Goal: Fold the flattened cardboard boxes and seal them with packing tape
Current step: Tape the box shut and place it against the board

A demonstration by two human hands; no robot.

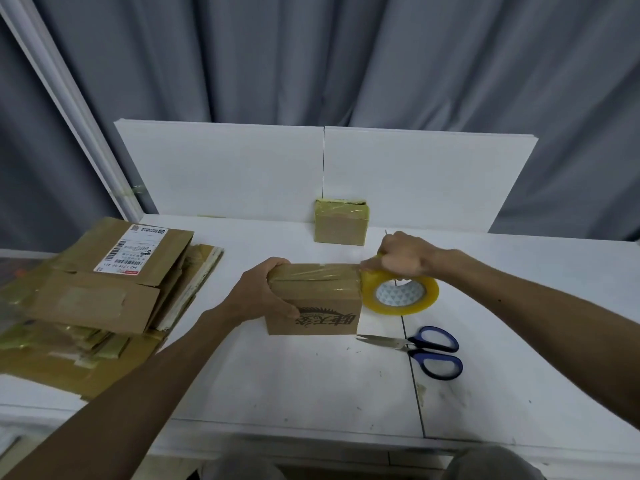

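Brown cardboard, already folded up into a small box [313,299], stands near the middle of the white table [311,386], and the sealing step is in hand. The left hand [265,294] grips the box's left end, fingers curled over the top edge and thumb on the front face, holding it steady. The right hand [403,259] is closed round the roll of yellowish packing tape [401,294], which sits just beside the box's right end; a clear strip runs from the roll across the top seam, though glare makes it hard to tell how far the strip is pressed down. Next, I judge, the tape wants carrying down over the right edge and cutting; the blue-handled scissors [419,348] lie close by. One sealed box [341,221] stands by the backboard, and flattened boxes [104,292] wait at left.
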